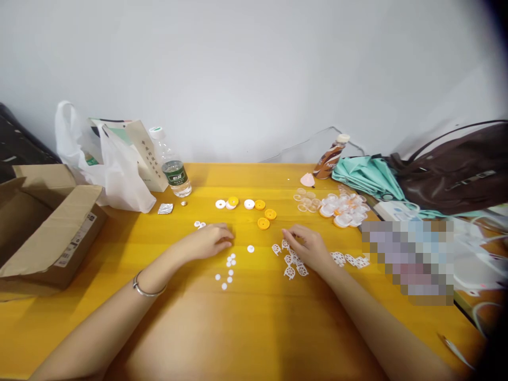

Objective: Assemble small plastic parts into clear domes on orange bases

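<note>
We rested our left hand (210, 241), loosely curled and holding nothing we could make out, just beyond scattered small white discs (229, 267), while our right hand (307, 246), its grasp unclear, touched flat white cut-out pieces (291, 264) strewn rightward without common direction, yellow wheels (264, 214) lying beyond, assembly seemingly early.

Both forearms are bare, with no sleeves showing anywhere along them. The left wrist wears a thin, plain silver metal bangle (147, 288), a narrow open ring that sits loosely. The left hand (210, 242) and right hand (311, 248) carry no rings, gloves or watch.
</note>
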`<act>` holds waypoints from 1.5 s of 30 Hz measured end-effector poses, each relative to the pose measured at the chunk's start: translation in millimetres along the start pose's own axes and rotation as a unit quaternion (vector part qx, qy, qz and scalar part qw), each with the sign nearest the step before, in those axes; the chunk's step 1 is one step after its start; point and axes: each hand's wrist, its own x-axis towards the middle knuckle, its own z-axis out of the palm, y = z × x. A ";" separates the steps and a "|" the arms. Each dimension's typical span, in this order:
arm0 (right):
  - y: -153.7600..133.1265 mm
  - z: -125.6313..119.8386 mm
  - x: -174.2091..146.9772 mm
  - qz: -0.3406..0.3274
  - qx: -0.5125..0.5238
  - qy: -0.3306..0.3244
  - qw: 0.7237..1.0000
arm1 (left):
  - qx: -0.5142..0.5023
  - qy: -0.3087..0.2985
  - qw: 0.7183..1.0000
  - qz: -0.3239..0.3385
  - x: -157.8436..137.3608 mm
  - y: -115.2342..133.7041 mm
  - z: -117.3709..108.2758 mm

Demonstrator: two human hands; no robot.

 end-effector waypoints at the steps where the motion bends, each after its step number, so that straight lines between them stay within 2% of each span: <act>1: -0.2 0.4 0.0 0.000 0.001 0.001 1.000 | -0.001 0.002 1.000 0.001 0.0 0.0 0.2; 14: -2.0 0.6 0.4 0.002 -0.004 -0.004 1.000 | -0.021 -0.003 1.000 0.003 0.0 0.1 0.1; 22: -4.2 -1.1 -2.3 0.067 -0.001 0.019 0.998 | -0.020 -0.024 0.999 -0.006 -3.5 2.8 -2.7; 29: -6.5 -2.9 -4.0 0.063 -0.002 0.035 0.997 | -0.020 -0.020 1.000 0.003 -3.5 3.8 -2.2; 31: -7.1 -3.4 -4.1 0.059 -0.006 0.034 0.998 | -0.012 0.013 1.000 -0.009 -2.1 3.9 -0.5; 35: -7.8 -3.7 -3.9 0.044 -0.011 0.036 0.998 | 0.004 0.174 0.982 -0.070 8.1 0.8 -0.6; 37: -7.8 -3.4 -3.7 0.036 -0.013 0.036 0.999 | 0.012 0.232 0.969 -0.081 18.4 -3.3 -3.1; 39: -7.7 -3.1 -3.5 0.032 -0.014 0.035 0.999 | 0.039 0.249 0.963 -0.093 31.8 -9.2 -6.2; 45: -7.6 -3.2 -3.6 0.041 -0.008 0.023 0.999 | 0.084 0.222 0.961 -0.142 70.8 -29.6 -7.8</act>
